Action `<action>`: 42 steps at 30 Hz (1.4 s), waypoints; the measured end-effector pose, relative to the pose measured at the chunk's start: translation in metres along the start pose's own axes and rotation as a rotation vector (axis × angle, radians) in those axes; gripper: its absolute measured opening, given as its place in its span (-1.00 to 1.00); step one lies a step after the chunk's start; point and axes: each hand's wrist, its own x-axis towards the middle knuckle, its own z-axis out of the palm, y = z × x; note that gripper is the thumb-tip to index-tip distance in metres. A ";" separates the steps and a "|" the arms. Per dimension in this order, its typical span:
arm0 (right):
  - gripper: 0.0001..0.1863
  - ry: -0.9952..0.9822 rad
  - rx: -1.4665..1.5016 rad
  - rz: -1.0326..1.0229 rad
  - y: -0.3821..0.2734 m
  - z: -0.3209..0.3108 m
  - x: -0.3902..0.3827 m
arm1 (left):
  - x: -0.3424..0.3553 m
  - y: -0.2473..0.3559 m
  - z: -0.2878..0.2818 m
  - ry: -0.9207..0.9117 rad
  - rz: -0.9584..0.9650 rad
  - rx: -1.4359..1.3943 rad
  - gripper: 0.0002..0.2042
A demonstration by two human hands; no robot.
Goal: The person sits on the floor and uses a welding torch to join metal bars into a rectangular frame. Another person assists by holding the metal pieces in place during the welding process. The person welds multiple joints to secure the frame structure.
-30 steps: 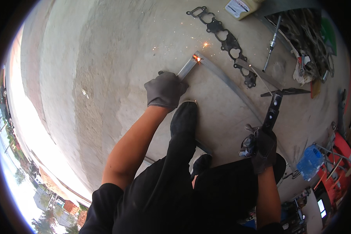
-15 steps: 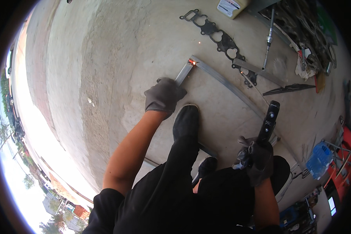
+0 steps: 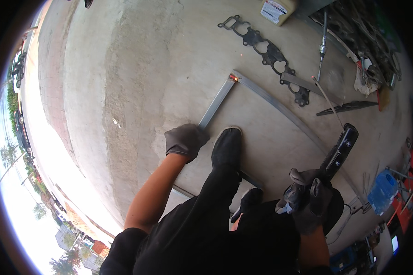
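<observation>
A grey square-tube metal frame [image 3: 280, 107] lies on the concrete, its far corner glowing orange at a small weld spot [image 3: 234, 78]. My left hand [image 3: 186, 141], in a dark grey glove, is closed around the frame's short left tube, below that corner. At the lower right my gloved right hand [image 3: 309, 201] grips a black welding electrode holder [image 3: 339, 149]. From the holder's tip a thin electrode [image 3: 326, 100] points up and left, apart from the frame. A small dark, shiny bundle also shows at the right fingers; I cannot make out what it is.
A black engine gasket [image 3: 274, 54] lies beyond the frame, partly under a flat metal bar [image 3: 307, 85]. Nearby are a wiper blade [image 3: 346, 107], a long socket tool [image 3: 323, 48] and a jug [image 3: 277, 11]. A blue plastic container [image 3: 382, 190] stands right. My shoe [image 3: 227, 149] is inside the frame.
My left hand has moved down the tube, away from the glowing corner. The electrode holder has tilted to the right, swinging the electrode's tip up and right. The glow looks smaller.
</observation>
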 end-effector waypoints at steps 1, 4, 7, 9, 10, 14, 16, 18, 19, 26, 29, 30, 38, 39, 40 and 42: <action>-0.33 0.001 -0.056 -0.026 -0.004 0.003 0.000 | 0.002 -0.001 0.003 -0.009 0.035 0.002 -0.62; -0.31 0.005 -0.113 -0.066 -0.004 0.005 0.000 | 0.002 0.003 0.003 -0.037 0.037 -0.006 -0.65; -0.36 0.107 -0.031 0.015 -0.010 0.009 -0.018 | 0.004 0.008 -0.002 -0.006 -0.014 -0.085 -0.60; -0.38 0.080 -0.046 0.022 -0.026 0.008 -0.039 | -0.008 0.003 -0.003 0.006 -0.021 -0.130 -0.56; -0.39 0.076 -0.069 -0.026 -0.027 0.001 -0.051 | -0.016 -0.006 -0.009 0.023 -0.001 -0.130 -0.56; -0.52 0.146 -0.062 -0.197 -0.032 -0.019 -0.092 | -0.080 -0.022 -0.039 0.071 -0.059 -0.188 -0.50; -0.60 0.190 0.090 -0.111 -0.054 -0.007 -0.105 | -0.148 -0.036 -0.045 -0.004 -0.115 -0.252 -0.49; -0.66 0.230 0.239 0.075 -0.048 -0.006 -0.113 | -0.247 -0.063 -0.040 -0.165 -0.205 -0.225 -0.50; -0.69 0.297 0.236 0.155 -0.044 -0.006 -0.121 | -0.294 -0.083 -0.023 -0.321 -0.220 -0.143 -0.49; -0.74 0.557 -0.014 0.152 -0.051 -0.109 -0.231 | -0.667 -0.189 0.072 -0.689 -0.246 -0.155 -0.56; -0.75 0.696 0.012 0.253 -0.064 -0.183 -0.304 | -0.721 -0.234 0.088 -0.570 -0.326 -0.346 -0.57; -0.76 0.752 0.006 0.299 -0.067 -0.200 -0.322 | -0.720 -0.248 0.091 -0.542 -0.316 -0.399 -0.57; -0.73 0.824 -0.127 0.440 0.003 -0.253 -0.462 | -0.637 -0.198 0.014 -0.620 -0.133 -0.186 -0.57; -0.70 0.822 -0.174 0.454 0.015 -0.251 -0.477 | -0.632 -0.198 0.012 -0.633 -0.062 -0.203 -0.58; -0.67 0.827 -0.191 0.391 0.026 -0.252 -0.481 | -0.621 -0.219 0.037 -0.527 0.153 -0.117 -0.67; -0.62 0.815 -0.272 0.348 0.041 -0.252 -0.526 | -0.645 -0.239 0.051 -0.550 0.149 -0.210 -0.70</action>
